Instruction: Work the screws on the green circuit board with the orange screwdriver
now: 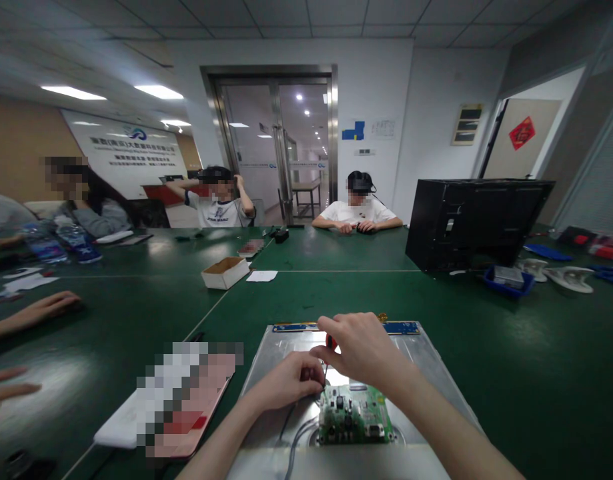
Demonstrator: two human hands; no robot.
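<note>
One metal panel (346, 461), nearest me. One green circuit board (355, 419), on it, just this side of my right hand (363, 345) and left hand (295, 380). One red-handled screwdriver (331, 341), gripped by the right; the left curls beside its shaft, hold: cannot tell.

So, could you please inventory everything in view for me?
Table: 1, green, beneath these
Metal panel: 1, silver, on table
Circuit board: 1, green, on panel
Cables: 2+, grey, left of board
Strip board: 1, blue, panel's far edge
Tool: 1, red, at board's far corner
Flat slabs: 2, white, pink, beside panel
Papers: several, white, left half
Open box: 1, white, beside paper
Casing: 1, black, right
Tray: 1, blue, by casing
Bottles: 2, blue, left
Glass doors: 2, clear, back
Other people: 4+, pale tops, ahead, left
Left grip: 1, bare, near tool
Right grip: 1, bare, holding tool
</note>
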